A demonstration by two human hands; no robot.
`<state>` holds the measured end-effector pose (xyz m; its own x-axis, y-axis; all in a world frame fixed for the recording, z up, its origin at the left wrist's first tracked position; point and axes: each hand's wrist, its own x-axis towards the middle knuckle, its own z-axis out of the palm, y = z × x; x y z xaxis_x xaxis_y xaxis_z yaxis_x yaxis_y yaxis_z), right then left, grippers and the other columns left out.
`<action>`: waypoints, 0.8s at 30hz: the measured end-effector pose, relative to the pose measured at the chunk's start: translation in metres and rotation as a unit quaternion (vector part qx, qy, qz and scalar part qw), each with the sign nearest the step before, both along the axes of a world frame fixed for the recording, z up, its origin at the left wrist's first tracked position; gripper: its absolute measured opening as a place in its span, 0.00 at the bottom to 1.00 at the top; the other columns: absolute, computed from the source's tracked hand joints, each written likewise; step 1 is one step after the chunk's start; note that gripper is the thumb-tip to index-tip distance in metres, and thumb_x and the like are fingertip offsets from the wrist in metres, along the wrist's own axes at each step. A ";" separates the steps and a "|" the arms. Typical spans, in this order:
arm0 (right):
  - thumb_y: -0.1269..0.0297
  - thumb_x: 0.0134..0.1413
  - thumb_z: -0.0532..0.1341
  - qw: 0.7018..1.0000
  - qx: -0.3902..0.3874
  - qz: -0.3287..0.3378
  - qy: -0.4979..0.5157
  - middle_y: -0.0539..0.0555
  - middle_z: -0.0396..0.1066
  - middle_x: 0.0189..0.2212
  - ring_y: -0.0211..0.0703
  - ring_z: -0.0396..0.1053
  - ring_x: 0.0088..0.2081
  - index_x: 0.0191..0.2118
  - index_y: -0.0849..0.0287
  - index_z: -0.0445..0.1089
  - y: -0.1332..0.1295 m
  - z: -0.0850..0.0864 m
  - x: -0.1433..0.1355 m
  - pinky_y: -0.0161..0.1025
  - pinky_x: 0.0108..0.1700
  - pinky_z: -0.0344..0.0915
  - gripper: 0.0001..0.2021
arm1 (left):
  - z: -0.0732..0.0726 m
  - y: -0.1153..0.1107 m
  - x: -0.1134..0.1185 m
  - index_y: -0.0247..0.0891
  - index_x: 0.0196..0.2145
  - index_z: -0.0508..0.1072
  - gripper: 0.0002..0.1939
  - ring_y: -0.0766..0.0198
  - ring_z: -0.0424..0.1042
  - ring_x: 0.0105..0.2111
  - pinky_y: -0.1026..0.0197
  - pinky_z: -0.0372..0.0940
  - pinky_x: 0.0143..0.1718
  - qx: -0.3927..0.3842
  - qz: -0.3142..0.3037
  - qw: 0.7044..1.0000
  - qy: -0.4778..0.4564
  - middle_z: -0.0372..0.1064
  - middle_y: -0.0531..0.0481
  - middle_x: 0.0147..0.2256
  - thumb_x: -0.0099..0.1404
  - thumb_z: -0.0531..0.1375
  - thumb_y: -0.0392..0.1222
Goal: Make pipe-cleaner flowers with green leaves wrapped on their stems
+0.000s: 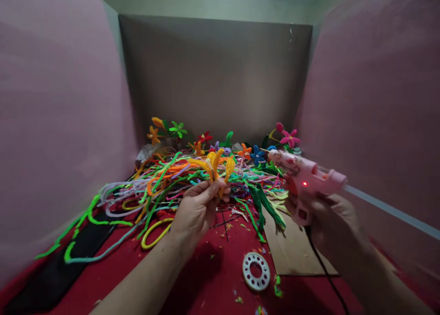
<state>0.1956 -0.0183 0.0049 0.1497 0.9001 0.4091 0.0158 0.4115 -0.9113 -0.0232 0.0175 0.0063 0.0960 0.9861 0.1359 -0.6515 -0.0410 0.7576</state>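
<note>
My left hand pinches an orange-yellow pipe-cleaner flower by its base, petals pointing up. In my right hand is a pink hot glue gun, gripped by the handle. Its nozzle points left toward the flower but stays apart from it. A red light glows on the gun's side, and a dark cord hangs down from the handle. Behind the flower spreads a tangled heap of coloured pipe cleaners.
Finished pipe-cleaner flowers stand at the back. A white ring-shaped spool lies on the red surface beside a cardboard sheet. Fuzzy scraps are scattered around. A black flat strip lies at left. Pink walls rise on both sides.
</note>
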 end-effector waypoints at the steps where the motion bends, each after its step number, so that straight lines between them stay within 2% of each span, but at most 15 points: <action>1: 0.59 0.49 0.57 0.999 -0.013 0.023 0.042 0.51 0.67 0.21 0.42 0.65 0.23 0.24 0.53 0.66 0.007 0.005 -0.012 0.39 0.23 0.63 0.08 | 0.002 0.002 -0.002 0.31 0.24 0.76 0.04 0.67 0.70 0.26 0.65 0.64 0.29 0.006 0.005 1.000 -0.014 0.72 0.49 0.25 0.49 0.66 0.34; 3: 0.60 0.49 0.57 0.996 -0.017 0.036 0.075 0.51 0.67 0.20 0.42 0.65 0.23 0.22 0.53 0.65 0.016 0.012 -0.032 0.40 0.25 0.63 0.08 | 0.004 0.005 -0.007 0.31 0.24 0.76 0.03 0.68 0.69 0.26 0.65 0.64 0.30 0.014 0.016 0.999 -0.033 0.72 0.50 0.25 0.49 0.66 0.33; 5: 0.60 0.49 0.57 0.998 -0.023 0.042 0.047 0.53 0.68 0.20 0.43 0.66 0.24 0.23 0.54 0.66 0.021 0.010 -0.044 0.41 0.26 0.64 0.08 | 0.005 0.009 -0.011 0.31 0.24 0.76 0.03 0.69 0.69 0.25 0.66 0.64 0.29 0.019 0.034 0.999 -0.035 0.71 0.50 0.24 0.49 0.66 0.33; 8: 0.58 0.51 0.57 0.999 -0.016 0.045 -0.015 0.53 0.68 0.21 0.42 0.64 0.23 0.25 0.55 0.68 0.021 -0.009 -0.051 0.39 0.25 0.62 0.09 | 0.003 0.014 -0.014 0.30 0.24 0.76 0.03 0.69 0.69 0.24 0.67 0.64 0.28 0.025 0.060 0.997 -0.032 0.71 0.50 0.23 0.48 0.66 0.33; 11: 0.57 0.51 0.57 0.998 -0.013 0.053 -0.020 0.50 0.64 0.18 0.38 0.59 0.19 0.29 0.57 0.68 0.019 -0.032 -0.050 0.35 0.19 0.56 0.10 | -0.003 0.018 -0.013 0.30 0.23 0.75 0.04 0.69 0.68 0.24 0.66 0.64 0.27 0.026 0.065 0.997 -0.026 0.71 0.50 0.23 0.48 0.66 0.34; 13: 0.57 0.51 0.57 0.998 -0.011 0.054 -0.021 0.48 0.61 0.16 0.36 0.56 0.18 0.26 0.59 0.67 0.019 -0.041 -0.049 0.34 0.19 0.54 0.11 | -0.006 0.020 -0.012 0.30 0.24 0.75 0.04 0.68 0.68 0.24 0.66 0.63 0.27 0.022 0.062 0.998 -0.022 0.70 0.50 0.23 0.48 0.66 0.34; 19: 0.54 0.49 0.59 0.999 -0.026 0.017 -0.024 0.47 0.58 0.15 0.33 0.54 0.17 0.23 0.60 0.64 0.020 -0.044 -0.049 0.31 0.17 0.53 0.15 | -0.013 0.024 -0.009 0.30 0.25 0.76 0.05 0.69 0.67 0.23 0.66 0.63 0.28 0.002 0.062 0.998 -0.013 0.71 0.49 0.23 0.48 0.66 0.35; 24: 0.53 0.52 0.56 0.996 -0.023 0.076 -0.050 0.44 0.52 0.14 0.31 0.49 0.16 0.21 0.59 0.58 0.021 -0.047 -0.049 0.30 0.16 0.48 0.17 | -0.017 0.025 -0.009 0.30 0.25 0.75 0.06 0.69 0.67 0.23 0.66 0.63 0.28 0.003 0.053 0.999 -0.006 0.70 0.50 0.23 0.49 0.66 0.35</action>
